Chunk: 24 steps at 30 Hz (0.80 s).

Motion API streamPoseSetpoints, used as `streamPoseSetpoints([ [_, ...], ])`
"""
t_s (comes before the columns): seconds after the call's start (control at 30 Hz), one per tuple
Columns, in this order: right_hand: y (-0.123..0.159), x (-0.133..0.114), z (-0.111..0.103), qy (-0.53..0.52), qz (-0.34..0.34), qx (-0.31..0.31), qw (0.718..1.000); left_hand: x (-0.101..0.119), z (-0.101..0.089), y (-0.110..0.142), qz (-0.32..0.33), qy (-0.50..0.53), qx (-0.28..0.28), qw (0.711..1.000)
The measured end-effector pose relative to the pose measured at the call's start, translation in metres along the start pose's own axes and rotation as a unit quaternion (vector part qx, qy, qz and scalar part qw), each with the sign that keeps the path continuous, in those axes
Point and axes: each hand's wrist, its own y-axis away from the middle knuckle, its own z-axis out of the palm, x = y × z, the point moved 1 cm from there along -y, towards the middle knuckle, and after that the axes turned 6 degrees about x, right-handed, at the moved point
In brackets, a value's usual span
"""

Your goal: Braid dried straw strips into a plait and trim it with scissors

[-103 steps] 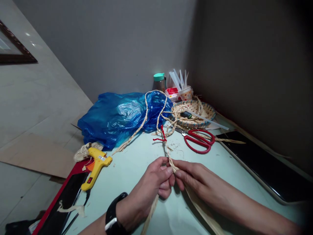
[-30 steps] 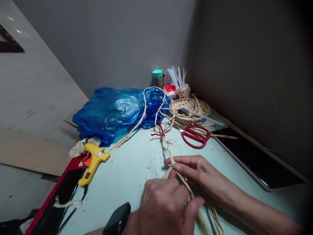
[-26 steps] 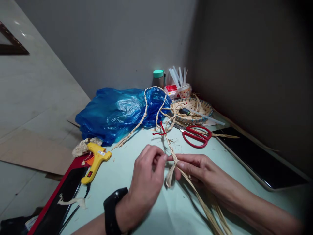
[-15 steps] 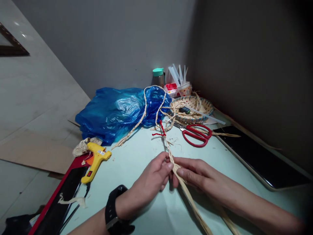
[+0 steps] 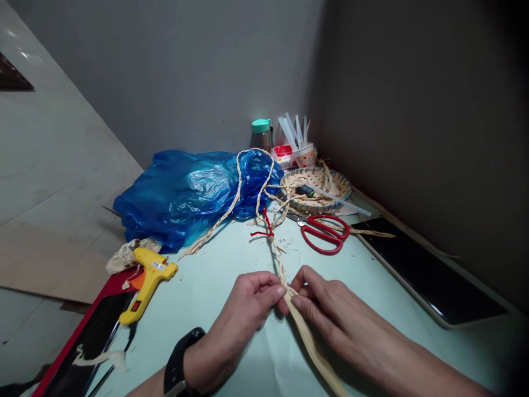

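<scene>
A thin braid of pale straw-like fibre point(image 5: 279, 263) runs from a red tie point(image 5: 268, 227) down to my two hands. My left hand point(image 5: 252, 309), with a black watch on the wrist, pinches the braid between thumb and fingers. Close beside it, my right hand point(image 5: 326, 309) has thumb and forefinger closed on the loose strands point(image 5: 308, 342) just below the braided part. Those strands trail down past the bottom edge. Beyond the red tie, more braided cord point(image 5: 238, 182) loops over a blue plastic bag point(image 5: 182, 193).
Red-handled scissors point(image 5: 324, 234) lie beside a woven basket point(image 5: 345, 193) holding cord. A yellow glue gun point(image 5: 146, 284) rests at left. A black flat device point(image 5: 430, 270) lies at right. Behind stand a teal-lidded bottle point(image 5: 260, 132) and a paper cup point(image 5: 305, 157) of glue sticks.
My left hand left the braid, swept across the strands toward the right, then returned to pinch it. My right hand stayed at the braid and has now shifted its fingers slightly. The view shifted slightly.
</scene>
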Motion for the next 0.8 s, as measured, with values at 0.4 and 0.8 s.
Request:
streamPoseSetpoints([
  [0.4, 0.003, -0.013, -0.015, 0.112, 0.018, 0.008, 0.993, -0.010, 0.000, -0.007, -0.016, 0.000, 0.008, 1.000],
  [0.8, 0.007, -0.016, -0.030, 0.147, -0.031, -0.004, 0.989, -0.009, 0.001, -0.008, -0.020, -0.039, 0.031, 0.999],
])
